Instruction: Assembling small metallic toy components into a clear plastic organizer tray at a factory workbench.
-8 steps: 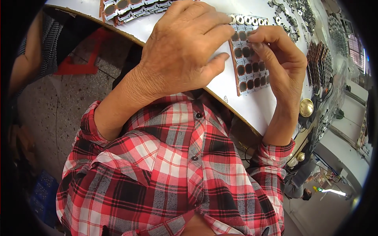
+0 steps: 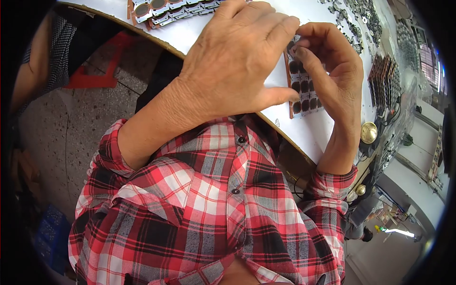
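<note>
Both hands on panel of small dark round parts [image 2: 304, 97], table's [image 2: 313, 133] near edge. Left hand [image 2: 232, 66] flat, pressing it down; right hand [image 2: 332, 66] pinching part at panel's 12 o'clock. Risk, I reckon: yank sideways, neighbours tear loose.

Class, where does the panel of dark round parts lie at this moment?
The panel of dark round parts lies on the white table, right of centre, under both hands' fingertips.

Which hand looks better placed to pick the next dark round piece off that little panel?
Probably the right hand: its fingertips already pinch at the panel of dark round pieces. The left hand lies flat over it, seemingly steadying it.
</note>
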Demonstrator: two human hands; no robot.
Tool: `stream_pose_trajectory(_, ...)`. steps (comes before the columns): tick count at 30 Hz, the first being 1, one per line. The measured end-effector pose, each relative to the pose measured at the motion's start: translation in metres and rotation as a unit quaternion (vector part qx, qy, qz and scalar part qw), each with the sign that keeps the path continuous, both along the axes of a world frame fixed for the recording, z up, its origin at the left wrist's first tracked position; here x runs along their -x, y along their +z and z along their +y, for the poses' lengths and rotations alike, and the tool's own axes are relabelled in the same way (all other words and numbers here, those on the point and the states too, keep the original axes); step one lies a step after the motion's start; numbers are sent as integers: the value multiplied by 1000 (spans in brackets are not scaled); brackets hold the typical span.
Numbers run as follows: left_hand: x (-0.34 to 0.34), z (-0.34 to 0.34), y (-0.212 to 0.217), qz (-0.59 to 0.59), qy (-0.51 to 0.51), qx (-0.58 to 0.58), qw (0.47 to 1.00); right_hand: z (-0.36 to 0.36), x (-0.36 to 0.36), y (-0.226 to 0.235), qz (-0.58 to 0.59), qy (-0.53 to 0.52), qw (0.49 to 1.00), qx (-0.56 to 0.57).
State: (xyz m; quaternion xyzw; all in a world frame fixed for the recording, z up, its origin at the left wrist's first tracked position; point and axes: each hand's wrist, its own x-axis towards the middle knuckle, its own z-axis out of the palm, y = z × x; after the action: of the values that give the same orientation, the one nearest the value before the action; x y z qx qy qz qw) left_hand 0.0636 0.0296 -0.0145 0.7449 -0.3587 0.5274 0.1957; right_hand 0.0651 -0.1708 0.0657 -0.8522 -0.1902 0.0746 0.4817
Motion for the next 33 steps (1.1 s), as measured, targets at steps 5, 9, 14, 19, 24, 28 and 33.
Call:
stream_pose_trajectory(5,-3,-4,0,0,6,9,1000,3,-2,5,2,19,998,62)
stream_pose_trajectory(9,-3,-11,2,-1,10,14,1000,11,1,4,-20,-4,998,62)
stream_pose_trajectory(14,-4,-15,3,-3,10,18,1000,10,3,-3,-54,-44,997,19)
stream_pose_trajectory(19,-2,-15,2,-8,-3,19,1000,8,9,-8,-62,-78,995,2)
stream_pose_trajectory(24,-1,-13,0,-16,-26,28,999,6,7,-12,-49,-66,997,2)
stream_pose_trajectory(28,-3,-17,2,-22,-36,28,999,3,6,-12,-65,-44,997,14)
stream_pose_trajectory(33,-8,-22,3,-32,-56,43,997,0,5,-9,-52,-49,996,49)
